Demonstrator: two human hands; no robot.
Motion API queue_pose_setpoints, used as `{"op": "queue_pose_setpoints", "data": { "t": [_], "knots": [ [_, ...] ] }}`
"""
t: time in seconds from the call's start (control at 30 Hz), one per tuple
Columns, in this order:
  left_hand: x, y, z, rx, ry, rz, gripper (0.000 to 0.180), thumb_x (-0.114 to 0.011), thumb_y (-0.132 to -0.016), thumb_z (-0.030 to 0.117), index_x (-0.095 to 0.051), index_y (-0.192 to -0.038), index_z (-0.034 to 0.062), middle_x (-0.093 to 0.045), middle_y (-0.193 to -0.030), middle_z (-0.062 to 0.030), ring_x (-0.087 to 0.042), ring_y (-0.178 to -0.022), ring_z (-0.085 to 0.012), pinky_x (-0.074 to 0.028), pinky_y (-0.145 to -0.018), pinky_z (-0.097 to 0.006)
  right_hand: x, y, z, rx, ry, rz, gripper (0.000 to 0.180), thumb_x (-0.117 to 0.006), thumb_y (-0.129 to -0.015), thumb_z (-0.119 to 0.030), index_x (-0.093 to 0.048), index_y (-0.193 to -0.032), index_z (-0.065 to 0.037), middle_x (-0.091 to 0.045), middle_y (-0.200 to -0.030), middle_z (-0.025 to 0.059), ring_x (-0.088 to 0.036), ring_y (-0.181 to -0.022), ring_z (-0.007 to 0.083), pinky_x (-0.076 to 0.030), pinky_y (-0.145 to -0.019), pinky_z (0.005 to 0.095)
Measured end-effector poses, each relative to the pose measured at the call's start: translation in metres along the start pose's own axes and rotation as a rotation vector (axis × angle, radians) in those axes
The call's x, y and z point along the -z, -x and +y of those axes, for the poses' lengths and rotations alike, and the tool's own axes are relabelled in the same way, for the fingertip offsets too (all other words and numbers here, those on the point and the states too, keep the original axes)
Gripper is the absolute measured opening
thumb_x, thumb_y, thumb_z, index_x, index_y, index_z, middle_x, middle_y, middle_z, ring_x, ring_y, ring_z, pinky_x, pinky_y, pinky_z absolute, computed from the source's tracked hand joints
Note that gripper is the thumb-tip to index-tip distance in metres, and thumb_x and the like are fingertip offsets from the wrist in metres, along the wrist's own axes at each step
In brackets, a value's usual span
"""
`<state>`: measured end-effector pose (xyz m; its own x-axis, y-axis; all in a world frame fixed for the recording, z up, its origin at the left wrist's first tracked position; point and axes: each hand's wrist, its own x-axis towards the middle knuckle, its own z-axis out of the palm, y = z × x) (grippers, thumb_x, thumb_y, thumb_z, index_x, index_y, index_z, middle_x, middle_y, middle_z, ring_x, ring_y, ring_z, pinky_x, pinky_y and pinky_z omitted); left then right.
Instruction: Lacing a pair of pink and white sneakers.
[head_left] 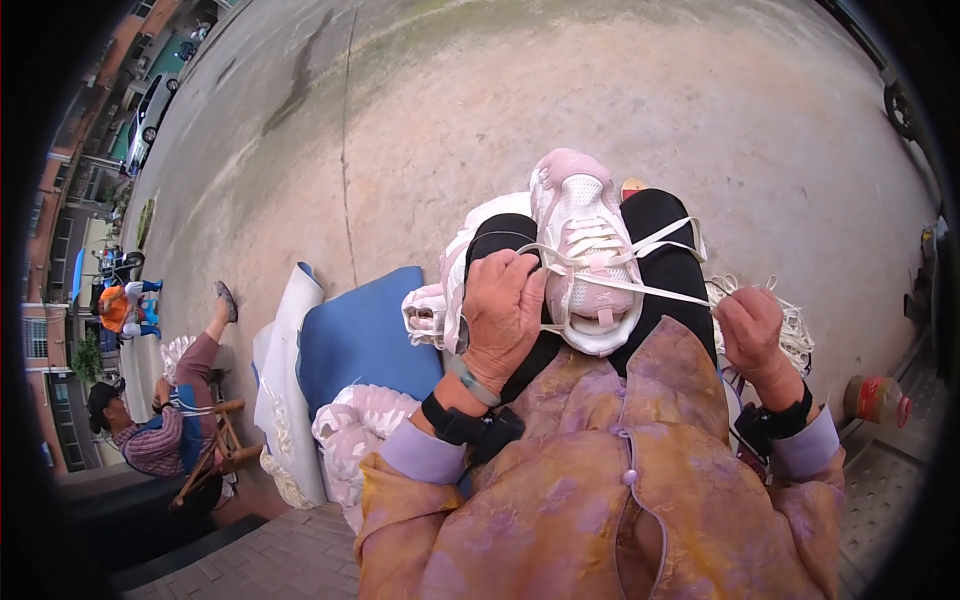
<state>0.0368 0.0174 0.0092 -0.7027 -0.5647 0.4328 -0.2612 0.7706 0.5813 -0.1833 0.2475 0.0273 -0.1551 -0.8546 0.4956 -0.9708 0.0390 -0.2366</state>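
A pink and white sneaker [590, 290] rests on my lap between my black-clad knees, with its toe pointing away from me. White shoelace [668, 293] is threaded through its upper eyelets, and loose lengths spread to both sides. At the shoe's left, my left hand [503, 315] has its fingers curled and closed on the lace by the collar. Out to the right, my right hand [752, 335] pinches a lace end, and that lace is drawn nearly straight across the shoe opening. Another pale sneaker [428, 312] lies beside my left knee.
On my left are more pink and white sneakers [370, 430], a blue sheet [362, 335] and a white sheet [285, 380]. A bundle of white laces [795, 335] lies beyond my right hand, near a plastic bottle [875, 400]. A person [150, 430] sits at far left.
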Motion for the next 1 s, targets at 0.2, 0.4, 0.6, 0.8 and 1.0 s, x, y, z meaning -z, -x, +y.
{"op": "queue_pose_setpoints", "data": {
  "t": [0.2,0.4,0.6,0.8,1.0],
  "knots": [
    [-0.007,-0.012,-0.041,0.018,0.044,-0.049,0.022,-0.059,-0.084,0.016,-0.06,-0.101,0.0022,-0.061,-0.1,-0.013,-0.054,-0.095,-0.033,-0.041,-0.086,-0.041,0.005,0.078,0.039,-0.289,-0.036,0.057,0.009,-0.063,-0.072,0.002,-0.057,-0.078,-0.001,-0.048,-0.067,0.0116,-0.05,-0.06,0.0294,-0.038,-0.053,0.0363],
    [-0.001,-0.013,-0.026,0.106,0.226,-0.152,0.028,-0.061,-0.078,0.012,-0.058,-0.104,0.0022,-0.061,-0.101,-0.0135,-0.054,-0.097,-0.0324,-0.04,-0.086,-0.039,-0.005,0.029,0.017,-0.205,0.004,-0.131,0.02,-0.066,-0.066,-0.004,-0.057,-0.084,-0.004,-0.053,-0.077,0.01,-0.053,-0.072,0.0281,-0.04,-0.065,0.0374],
    [0.005,-0.012,-0.002,-0.158,-0.005,-0.151,0.046,-0.061,-0.063,0.004,-0.055,-0.108,0.0035,-0.058,-0.107,-0.0141,-0.054,-0.1,-0.0327,-0.039,-0.09,-0.041,-0.026,-0.017,-0.006,-0.025,-0.229,-0.093,0.03,-0.067,-0.062,-0.005,-0.059,-0.09,-0.004,-0.059,-0.087,0.0079,-0.056,-0.081,0.0258,-0.041,-0.07,0.0374],
    [-0.011,-0.012,-0.01,-0.296,-0.115,-0.07,0.032,-0.058,-0.064,-0.002,-0.056,-0.096,0.0027,-0.058,-0.104,-0.013,-0.055,-0.095,-0.0333,-0.042,-0.083,-0.041,-0.049,-0.033,-0.021,0.006,-0.291,-0.15,0.039,-0.067,-0.064,-0.006,-0.058,-0.102,-0.005,-0.058,-0.083,0.0066,-0.056,-0.077,0.024,-0.039,-0.067,0.0363],
    [-0.013,-0.021,-0.006,0.029,0.303,-0.012,0.02,-0.056,-0.074,-0.006,-0.058,-0.092,0.0007,-0.06,-0.082,-0.0093,-0.059,-0.073,-0.0199,-0.047,-0.065,-0.03,-0.042,-0.035,-0.024,-0.145,-0.443,-0.246,0.039,-0.065,-0.069,-0.006,-0.056,-0.107,-0.004,-0.057,-0.078,0.0103,-0.055,-0.07,0.0267,-0.039,-0.065,0.0363]
  ]
}}
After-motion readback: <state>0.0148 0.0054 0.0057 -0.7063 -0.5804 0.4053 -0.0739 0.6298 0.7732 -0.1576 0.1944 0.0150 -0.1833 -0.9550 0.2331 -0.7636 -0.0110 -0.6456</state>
